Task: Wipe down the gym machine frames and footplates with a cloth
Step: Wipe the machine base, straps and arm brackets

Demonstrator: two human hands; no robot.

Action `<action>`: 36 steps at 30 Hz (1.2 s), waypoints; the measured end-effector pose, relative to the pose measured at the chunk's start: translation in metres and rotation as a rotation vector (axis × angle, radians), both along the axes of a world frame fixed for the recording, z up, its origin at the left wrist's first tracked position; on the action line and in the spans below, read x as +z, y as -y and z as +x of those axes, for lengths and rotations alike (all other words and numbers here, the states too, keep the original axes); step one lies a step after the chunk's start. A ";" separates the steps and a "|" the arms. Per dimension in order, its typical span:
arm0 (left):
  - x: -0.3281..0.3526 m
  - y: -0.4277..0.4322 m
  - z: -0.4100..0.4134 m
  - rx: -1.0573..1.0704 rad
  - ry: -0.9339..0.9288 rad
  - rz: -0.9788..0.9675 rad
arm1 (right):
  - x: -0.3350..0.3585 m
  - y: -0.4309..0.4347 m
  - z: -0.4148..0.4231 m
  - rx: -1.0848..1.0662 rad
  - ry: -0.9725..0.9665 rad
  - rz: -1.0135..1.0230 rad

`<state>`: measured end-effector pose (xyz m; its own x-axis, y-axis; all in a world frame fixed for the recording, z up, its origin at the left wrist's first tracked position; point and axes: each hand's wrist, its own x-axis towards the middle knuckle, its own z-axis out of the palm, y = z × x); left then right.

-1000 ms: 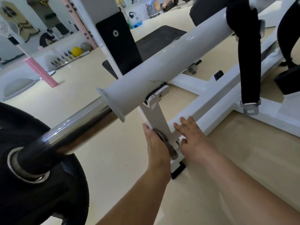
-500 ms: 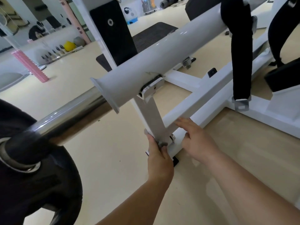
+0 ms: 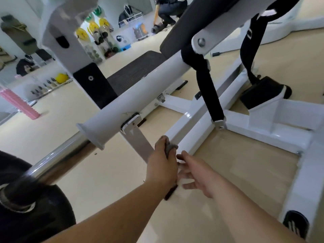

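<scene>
the left hand (image 3: 160,163) grips a grey cloth (image 3: 170,148) beside the flat bar (image 3: 140,143). just right of that grip, the right hand (image 3: 197,177) is spread open by the white frame (image 3: 192,124).

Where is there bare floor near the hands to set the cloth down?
Bare floor inside the white base rails, right of the right hand. Another patch left of the left hand, below the chrome bar. Crowded at the strut foot, where both hands and cloth meet.
</scene>
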<state>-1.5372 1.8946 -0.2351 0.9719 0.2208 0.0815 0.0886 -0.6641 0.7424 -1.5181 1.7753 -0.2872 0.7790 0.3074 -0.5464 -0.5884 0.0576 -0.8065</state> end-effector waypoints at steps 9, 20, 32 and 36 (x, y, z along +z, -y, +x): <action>-0.040 0.002 0.070 -0.177 -0.399 0.857 | -0.004 0.049 0.006 -0.134 0.352 -0.366; -0.068 0.007 0.112 -0.196 -0.223 0.729 | 0.016 0.073 0.069 -0.459 0.555 -0.644; -0.071 0.031 0.155 -0.292 -0.163 0.620 | 0.028 0.099 0.099 -0.262 0.509 -0.433; -0.054 0.022 0.155 -0.331 -0.187 0.598 | 0.034 0.123 0.092 -0.142 0.644 -0.578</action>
<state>-1.3825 1.8722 -0.2891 0.9898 -0.1190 -0.0786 -0.0978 -0.9673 0.2338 -1.4257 1.6525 -0.2534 0.9996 -0.0051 -0.0274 -0.0270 -0.4250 -0.9048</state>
